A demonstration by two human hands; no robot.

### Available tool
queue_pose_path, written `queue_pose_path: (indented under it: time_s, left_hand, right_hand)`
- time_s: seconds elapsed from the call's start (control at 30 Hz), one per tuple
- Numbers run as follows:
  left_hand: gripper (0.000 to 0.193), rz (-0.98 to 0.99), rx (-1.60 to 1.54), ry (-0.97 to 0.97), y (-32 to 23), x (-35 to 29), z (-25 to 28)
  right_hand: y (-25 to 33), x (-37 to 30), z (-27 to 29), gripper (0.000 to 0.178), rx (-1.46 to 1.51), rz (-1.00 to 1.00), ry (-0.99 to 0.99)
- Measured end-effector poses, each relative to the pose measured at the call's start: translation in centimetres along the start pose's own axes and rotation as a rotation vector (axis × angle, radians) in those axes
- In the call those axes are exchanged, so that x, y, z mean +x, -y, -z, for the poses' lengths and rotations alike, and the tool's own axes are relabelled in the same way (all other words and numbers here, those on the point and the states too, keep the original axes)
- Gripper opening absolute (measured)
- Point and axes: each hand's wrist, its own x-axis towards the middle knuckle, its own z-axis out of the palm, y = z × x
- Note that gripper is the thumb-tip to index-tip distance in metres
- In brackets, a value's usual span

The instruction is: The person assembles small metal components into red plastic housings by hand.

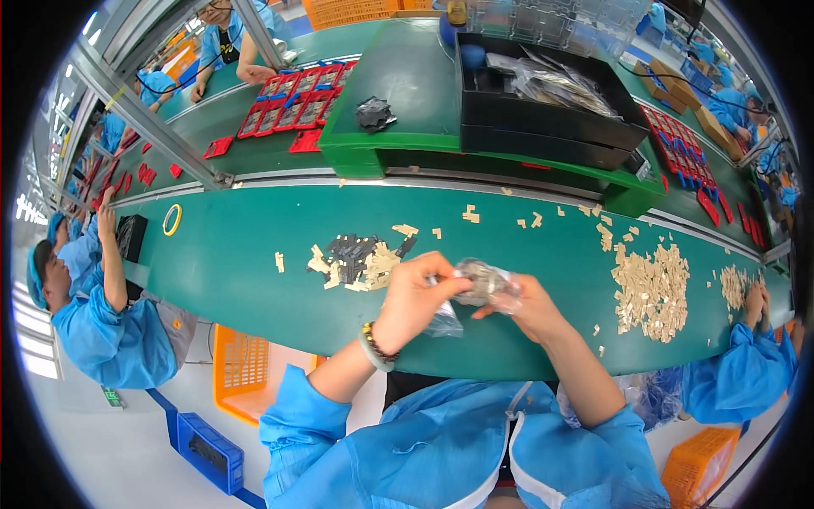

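Note:
A clear plastic bag (485, 284) with small greyish pieces inside is held between my two hands, above the near part of the green table. My left hand (415, 297) pinches the bag's left side, thumb and fingers pressed together. On the other side my right hand (530, 307) grips the bag with the fingers curled round it. Another bit of clear plastic (444, 321) hangs or lies just under my left fingers; I cannot tell whether it belongs to the same bag. Left of my hands lies a mixed pile of cream and black small flat pieces (366, 261).
A large pile of cream pieces (651, 290) spreads at the right, with loose ones around it. A yellow ring (172, 220) lies at the left. Beyond stand a green raised shelf (398, 76), a black bin (543, 127) and red trays (292, 100). Co-workers sit at both sides.

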Motion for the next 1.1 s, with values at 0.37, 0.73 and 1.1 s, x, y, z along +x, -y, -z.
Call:
queue_pose_path:
  time_s: [0.37, 0.73, 1.1]
  left_hand:
    - [0.005, -0.190, 0.378, -0.422, 1.4, 1.4, 9.5]
    - [0.010, -0.431, 1.335, -0.127, -4.2, 2.9, 13.1]
    - [0.017, -0.151, 0.602, -0.320, -4.8, 2.9, 11.9]
  right_hand:
    - [-3.1, 7.9, -2.6, 0.023, -0.054, -0.077, -0.202]
    - [-2.4, 9.3, -3.2, 0.036, -1.487, 0.415, -0.296]
    - [-2.6, 8.5, -4.3, 0.030, -0.623, 0.414, -0.023]
